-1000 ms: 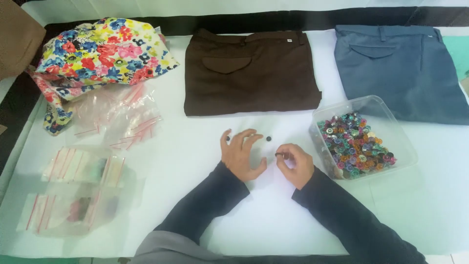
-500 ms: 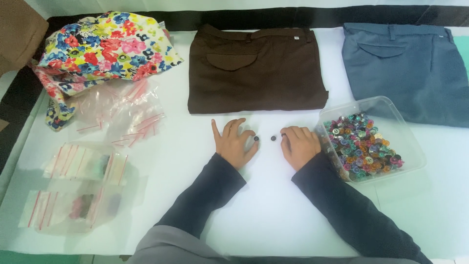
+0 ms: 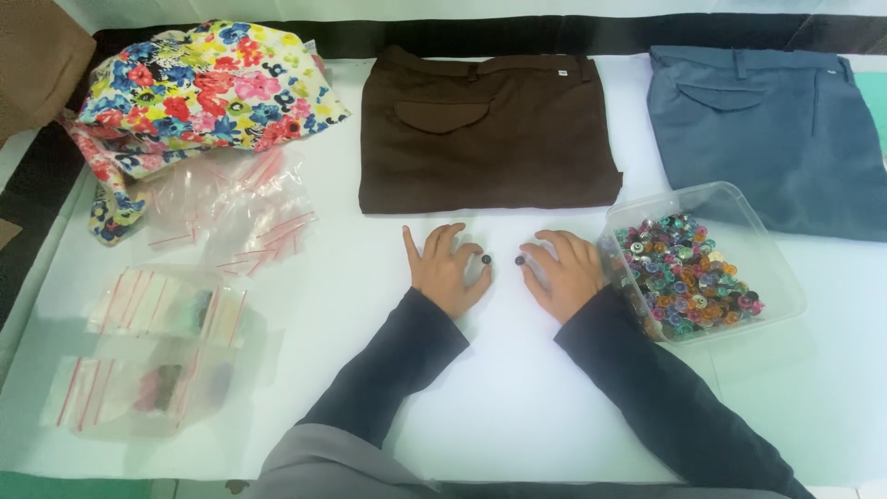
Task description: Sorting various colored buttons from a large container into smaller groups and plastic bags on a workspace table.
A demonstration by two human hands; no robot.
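Note:
My left hand (image 3: 446, 270) lies flat, palm down, on the white table (image 3: 517, 407) with its fingers spread. A small dark button (image 3: 486, 260) sits at the tip of its innermost finger. Just to the right, my right hand (image 3: 565, 273) also rests palm down, and a second dark button (image 3: 519, 261) lies at its nearest fingertip. The two buttons are a short gap apart between the hands. Neither hand grips anything. A clear plastic tub (image 3: 739, 208) with several colourful buttons stands right beside my right hand.
Folded brown trousers (image 3: 485, 129) lie behind the hands, folded blue trousers (image 3: 767, 139) at the back right, and a floral cloth (image 3: 199, 88) at the back left. Several small clear zip bags (image 3: 231, 217) are scattered on the left, some holding dark items (image 3: 157, 383).
One second ago both hands were raised, the right pinching something small. They have since come down flat on the table, with one dark button lying by each.

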